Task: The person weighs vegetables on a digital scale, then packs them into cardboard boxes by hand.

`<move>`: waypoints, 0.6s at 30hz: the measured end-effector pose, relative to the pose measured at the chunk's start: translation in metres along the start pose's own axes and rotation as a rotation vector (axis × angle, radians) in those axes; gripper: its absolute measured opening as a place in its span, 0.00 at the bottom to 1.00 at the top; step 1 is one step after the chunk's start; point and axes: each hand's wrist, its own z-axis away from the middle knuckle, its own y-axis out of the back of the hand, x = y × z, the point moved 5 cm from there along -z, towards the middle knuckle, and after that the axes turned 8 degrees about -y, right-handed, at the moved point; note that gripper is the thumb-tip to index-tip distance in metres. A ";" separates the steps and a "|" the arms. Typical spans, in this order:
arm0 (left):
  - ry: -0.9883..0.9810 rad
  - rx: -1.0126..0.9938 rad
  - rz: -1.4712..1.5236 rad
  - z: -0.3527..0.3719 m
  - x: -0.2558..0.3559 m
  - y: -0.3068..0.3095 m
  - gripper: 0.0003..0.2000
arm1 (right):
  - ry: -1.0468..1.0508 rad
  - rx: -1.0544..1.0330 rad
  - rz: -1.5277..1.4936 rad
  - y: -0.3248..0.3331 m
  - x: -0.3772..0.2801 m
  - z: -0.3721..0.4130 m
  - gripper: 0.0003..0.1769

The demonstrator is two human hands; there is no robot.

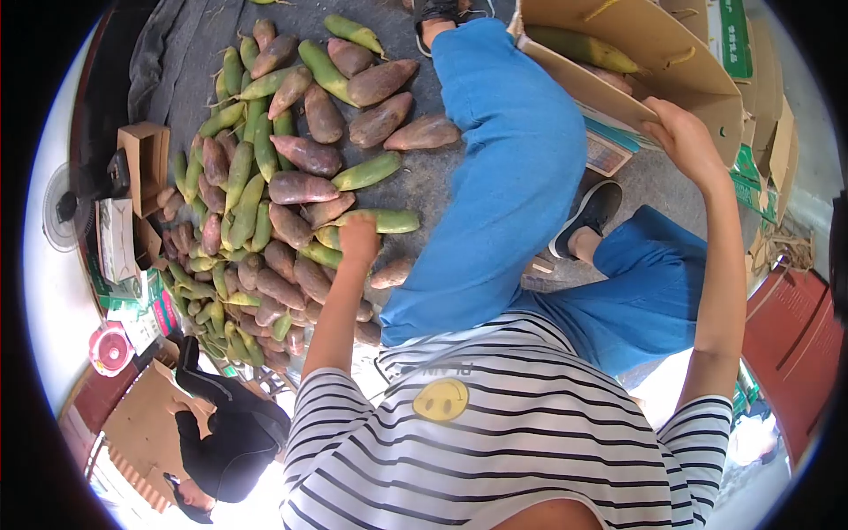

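My left hand (359,238) reaches down into a pile of root vegetables, its fingers closed over a long green radish (396,221). The fingertips are partly hidden. Close by lie more green radishes (367,172) and plump purple-red roots (302,187). On my other side, my right hand (685,137) grips the near wall of an open cardboard box (618,99). Inside the box, a large green radish (583,49) lies near the far side, with part of a reddish root (609,81) below it.
The pile spreads leftward over dark ground sheeting (190,53). My blue-trousered leg (503,159) stands between pile and box. A small cardboard box (144,163) and a fan (66,206) are at the left. A person in dark clothes (230,433) bends at lower left. Green-printed cartons (735,40) stand at right.
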 end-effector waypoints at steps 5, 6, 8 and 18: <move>-0.235 0.173 -0.097 -0.018 0.035 -0.053 0.19 | -0.032 -0.011 -0.008 0.000 -0.001 -0.001 0.13; -0.209 0.162 -0.119 -0.023 0.037 -0.056 0.20 | -0.039 -0.010 -0.013 -0.001 0.000 -0.002 0.13; -0.162 0.066 -0.152 -0.033 0.038 -0.065 0.22 | -0.039 -0.006 -0.013 -0.002 0.001 -0.002 0.13; 0.033 0.182 0.230 -0.048 0.019 -0.025 0.28 | -0.047 -0.009 0.036 0.003 -0.001 -0.001 0.14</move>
